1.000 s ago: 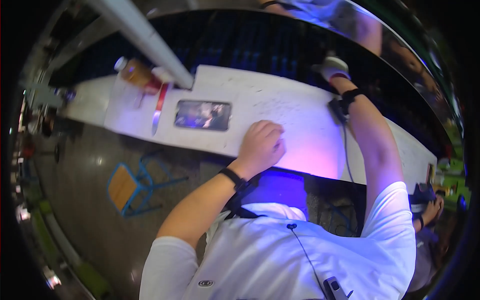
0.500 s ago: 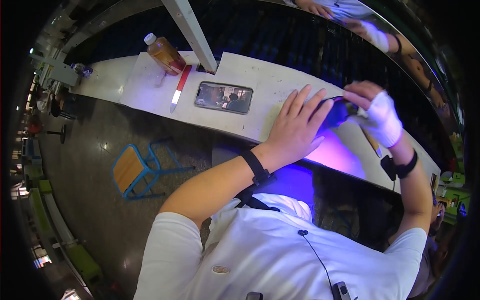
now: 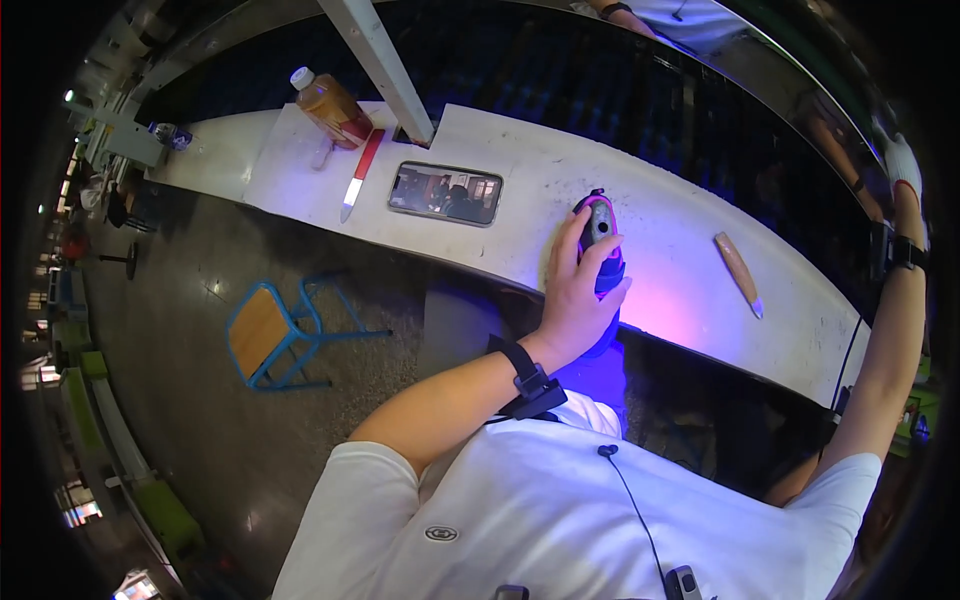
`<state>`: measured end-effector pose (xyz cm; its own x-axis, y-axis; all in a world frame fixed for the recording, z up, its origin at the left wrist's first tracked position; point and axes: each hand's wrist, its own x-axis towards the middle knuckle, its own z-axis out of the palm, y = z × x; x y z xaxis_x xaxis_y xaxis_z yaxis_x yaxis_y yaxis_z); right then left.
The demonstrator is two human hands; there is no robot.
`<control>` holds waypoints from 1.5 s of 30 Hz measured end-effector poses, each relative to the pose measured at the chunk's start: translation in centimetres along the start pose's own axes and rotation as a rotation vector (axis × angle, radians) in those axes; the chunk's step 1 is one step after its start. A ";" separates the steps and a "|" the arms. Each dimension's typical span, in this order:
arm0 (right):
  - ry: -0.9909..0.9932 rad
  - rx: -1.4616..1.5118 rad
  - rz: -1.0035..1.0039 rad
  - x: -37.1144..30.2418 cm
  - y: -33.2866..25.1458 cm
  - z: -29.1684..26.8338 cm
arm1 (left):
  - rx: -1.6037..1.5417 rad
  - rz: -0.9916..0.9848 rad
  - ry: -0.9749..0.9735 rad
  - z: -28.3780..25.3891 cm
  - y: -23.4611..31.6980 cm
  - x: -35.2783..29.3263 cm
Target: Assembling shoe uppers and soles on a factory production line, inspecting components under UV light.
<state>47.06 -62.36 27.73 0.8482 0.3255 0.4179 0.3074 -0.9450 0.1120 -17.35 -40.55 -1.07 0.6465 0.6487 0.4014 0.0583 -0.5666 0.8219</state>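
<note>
My left hand (image 3: pixel 580 285) is closed around a dark shoe (image 3: pixel 612 270) with pink trim. The shoe is tilted up at the near edge of the white bench (image 3: pixel 540 150), and a grey insert with a round hole, which looks like a shoe last, fills its opening. My right hand (image 3: pixel 901 170), in a white glove, is stretched out to the far right, away from the shoe. Its fingers are too small and dim to make out. Between the two hands a short knife with a tan handle (image 3: pixel 738 272) lies on the bench.
Left of the shoe lie a phone (image 3: pixel 445 193) and a red-handled knife (image 3: pixel 362 175), with a drink bottle (image 3: pixel 333 108) behind. A metal post (image 3: pixel 385 70) rises at the bench's far edge, before dark rollers (image 3: pixel 540 75). A blue-framed stool (image 3: pixel 262 335) stands on the floor.
My right hand has left the shoe and swung out to the far right. My left hand has moved down and left, now wrapped around the shoe. The tan-handled knife has come into full view.
</note>
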 end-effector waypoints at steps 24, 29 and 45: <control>-0.332 1.761 -0.101 -48.9 -20.2 -6.2 | -0.238 0.110 -0.345 -9.2 8.2 6.6; -0.187 1.961 0.022 -51.5 -21.4 -4.2 | -0.314 0.146 -0.223 -6.1 6.9 4.4; -0.426 2.124 -0.168 -55.2 -26.6 -6.7 | -0.562 0.146 -0.315 -8.3 6.4 -0.3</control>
<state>-10.83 -55.45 7.73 0.6960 0.6482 0.3088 0.0018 0.4286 -0.9035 -23.47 -40.13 7.44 0.8146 0.3571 0.4571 -0.3975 -0.2303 0.8882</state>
